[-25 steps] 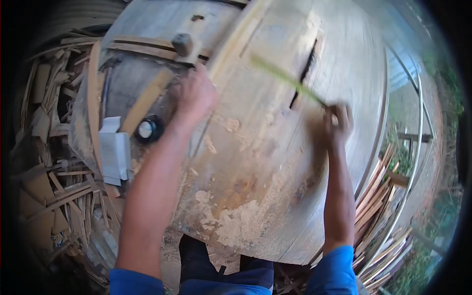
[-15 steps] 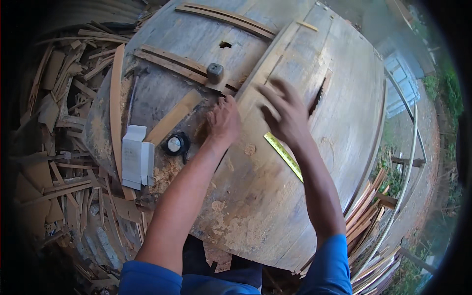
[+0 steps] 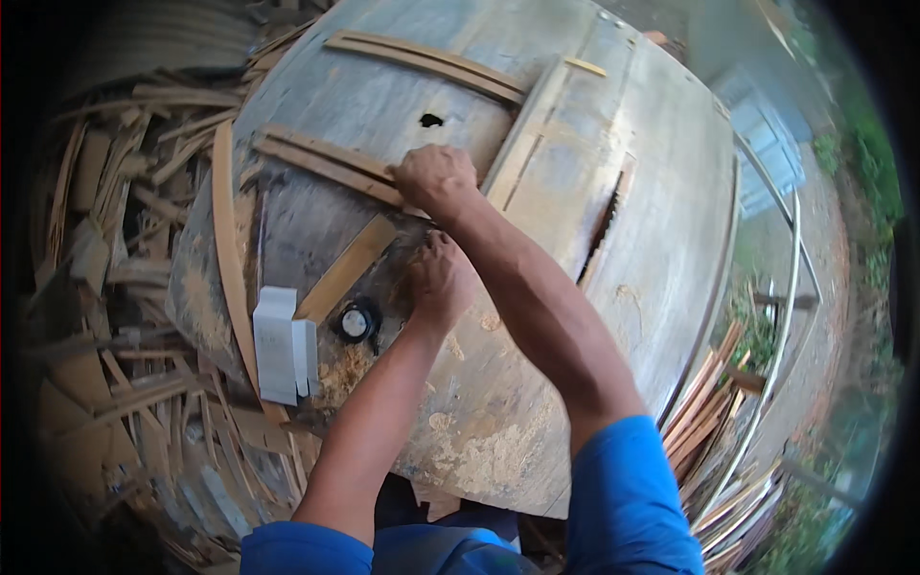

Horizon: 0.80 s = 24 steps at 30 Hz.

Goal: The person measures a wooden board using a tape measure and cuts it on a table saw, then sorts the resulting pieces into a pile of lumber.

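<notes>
My right hand (image 3: 436, 177) is closed in a fist over the inner end of a pair of narrow wooden strips (image 3: 326, 165). Its fingers cover the spot where a small grey block stood, and the block is hidden under them. Just below, my left hand (image 3: 443, 280) has its fingers curled down against the worn wooden tabletop (image 3: 498, 383), beside a long raised wooden strip (image 3: 522, 129); what those fingers press or hold does not show. To its left are a black round case with a white face (image 3: 357, 322) and a flat light board (image 3: 350, 264).
A white carton (image 3: 276, 345) stands at the left by a long wooden slat (image 3: 228, 230). A toothed dark blade (image 3: 604, 230) shows in a slot to the right. Above are another strip pair (image 3: 422, 65) and a hole (image 3: 430, 121). Scrap wood (image 3: 125, 383) is heaped at left.
My right hand has swung left across the table and closed over the grey block. My right forearm has crossed above my left hand, which stays put. The yellow ruler no longer shows.
</notes>
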Each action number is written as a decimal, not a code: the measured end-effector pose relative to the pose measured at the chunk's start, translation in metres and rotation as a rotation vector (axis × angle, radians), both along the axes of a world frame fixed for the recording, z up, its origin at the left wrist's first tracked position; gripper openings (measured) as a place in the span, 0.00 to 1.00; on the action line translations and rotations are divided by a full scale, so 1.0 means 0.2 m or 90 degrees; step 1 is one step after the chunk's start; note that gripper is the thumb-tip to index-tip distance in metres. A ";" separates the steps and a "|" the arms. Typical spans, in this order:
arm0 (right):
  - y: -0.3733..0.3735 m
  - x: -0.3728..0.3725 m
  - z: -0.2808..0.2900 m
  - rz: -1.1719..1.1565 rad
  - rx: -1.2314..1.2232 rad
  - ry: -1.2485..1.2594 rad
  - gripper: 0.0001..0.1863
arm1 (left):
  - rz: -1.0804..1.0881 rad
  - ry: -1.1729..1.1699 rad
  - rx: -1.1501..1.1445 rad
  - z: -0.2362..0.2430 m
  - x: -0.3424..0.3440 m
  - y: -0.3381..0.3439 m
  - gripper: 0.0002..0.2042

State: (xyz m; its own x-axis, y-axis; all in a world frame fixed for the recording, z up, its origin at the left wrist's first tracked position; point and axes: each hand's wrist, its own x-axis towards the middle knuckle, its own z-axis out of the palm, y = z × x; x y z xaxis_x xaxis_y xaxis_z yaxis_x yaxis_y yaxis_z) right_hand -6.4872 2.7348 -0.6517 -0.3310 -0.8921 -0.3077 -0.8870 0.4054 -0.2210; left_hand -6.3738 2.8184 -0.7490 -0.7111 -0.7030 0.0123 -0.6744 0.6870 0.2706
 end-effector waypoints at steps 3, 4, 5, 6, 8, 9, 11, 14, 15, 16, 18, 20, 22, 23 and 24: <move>0.07 -0.10 -0.05 0.144 -0.024 0.016 0.14 | 0.022 -0.065 0.142 0.05 -0.06 0.00 0.15; 0.10 -0.11 -0.07 0.268 -0.104 0.045 0.14 | 0.037 -0.086 0.116 0.04 -0.06 -0.01 0.14; 0.11 -0.11 -0.09 0.259 -0.100 0.046 0.14 | 0.052 -0.107 0.091 0.03 -0.06 -0.01 0.13; 0.12 -0.09 -0.11 0.220 -0.088 0.019 0.14 | 0.032 -0.118 0.122 0.02 -0.06 -0.01 0.18; 0.12 -0.05 -0.08 0.179 -0.077 -0.013 0.11 | 0.025 -0.088 0.098 -0.06 -0.02 -0.02 0.22; 0.12 -0.01 -0.07 0.180 -0.081 -0.016 0.11 | 0.018 -0.054 0.077 -0.11 0.02 -0.02 0.26; 0.14 0.00 -0.14 0.003 -0.099 -0.035 0.11 | -0.068 -0.019 0.062 -0.13 0.04 0.02 0.33; 0.07 0.07 -0.14 -0.026 -0.110 -0.072 0.12 | -0.005 0.152 0.134 -0.23 0.13 -0.04 0.34; 0.09 0.05 -0.14 0.007 -0.095 -0.084 0.14 | -0.011 0.058 0.128 -0.20 0.12 -0.03 0.33; 0.13 0.01 -0.16 -0.009 -0.083 -0.084 0.14 | -0.028 -0.036 0.124 -0.11 0.08 -0.01 0.32; 0.11 -0.02 -0.14 0.100 -0.089 -0.077 0.13 | 0.001 -0.100 0.122 -0.09 0.03 -0.05 0.29; 0.15 -0.08 -0.24 0.127 -0.154 -0.031 0.12 | 0.023 -0.169 0.121 -0.12 0.01 -0.04 0.26; 0.18 -0.06 -0.32 0.154 -0.217 0.004 0.11 | -0.032 -0.047 0.019 -0.18 0.04 -0.01 0.23; 0.18 -0.03 -0.30 0.079 -0.235 -0.002 0.09 | -0.051 0.018 -0.036 -0.22 0.06 -0.02 0.21; 0.19 0.01 -0.28 0.002 -0.252 -0.008 0.06 | -0.049 0.013 -0.040 -0.25 0.09 -0.05 0.21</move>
